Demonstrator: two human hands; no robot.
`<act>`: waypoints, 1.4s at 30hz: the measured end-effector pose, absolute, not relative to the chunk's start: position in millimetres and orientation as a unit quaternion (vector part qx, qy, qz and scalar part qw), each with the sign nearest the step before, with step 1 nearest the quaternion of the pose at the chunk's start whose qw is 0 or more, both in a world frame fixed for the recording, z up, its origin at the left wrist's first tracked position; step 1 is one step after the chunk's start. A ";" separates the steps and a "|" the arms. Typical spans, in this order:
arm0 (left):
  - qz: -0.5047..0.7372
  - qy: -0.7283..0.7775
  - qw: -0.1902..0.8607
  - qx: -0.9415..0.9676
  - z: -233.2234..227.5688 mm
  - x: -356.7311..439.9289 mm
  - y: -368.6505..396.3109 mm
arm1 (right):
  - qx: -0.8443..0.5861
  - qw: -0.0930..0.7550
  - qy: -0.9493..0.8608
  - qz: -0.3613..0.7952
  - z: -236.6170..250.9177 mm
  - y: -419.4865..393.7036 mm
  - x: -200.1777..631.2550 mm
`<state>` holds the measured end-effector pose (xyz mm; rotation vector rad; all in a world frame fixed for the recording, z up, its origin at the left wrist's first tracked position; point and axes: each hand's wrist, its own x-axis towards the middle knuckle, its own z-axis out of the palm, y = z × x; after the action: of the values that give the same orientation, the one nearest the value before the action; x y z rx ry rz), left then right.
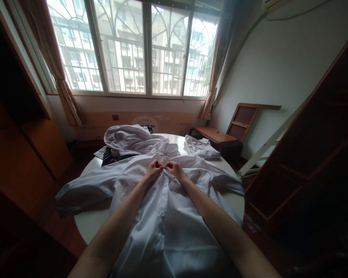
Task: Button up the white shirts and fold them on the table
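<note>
Both grips pinch together on the shirt [165, 208] placket near the collar, left hand [154, 170] and right hand [174, 169] side by side at frame centre; shirt lies lengthwise down the bench [88, 222].

Long white button-front cotton shirt [168, 216]: hem cut off by the bottom edge. Fingertips of both hands curled into its placket, grip unreadable. Dark striped garment [116, 156]: mostly buried under the crumpled white cloth pile [130, 139].
</note>
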<state>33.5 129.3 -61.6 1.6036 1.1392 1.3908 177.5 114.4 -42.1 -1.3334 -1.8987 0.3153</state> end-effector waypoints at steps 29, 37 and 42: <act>0.464 0.448 0.265 0.717 -55.4 31.2 122.9 | -0.512 0.301 -0.803 0.046 -37.2 109.0 176.5; 0.455 0.432 0.221 0.747 -56.4 29.9 123.1 | -0.524 0.293 -0.798 0.055 -34.3 107.4 177.2; 0.455 0.425 0.193 0.758 -53.1 28.3 119.3 | -0.530 0.292 -0.793 0.071 -36.0 108.4 177.8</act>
<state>28.3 119.3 -53.1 2.1262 1.1931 1.2775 177.8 108.4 -36.0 -1.4124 -2.1133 0.1900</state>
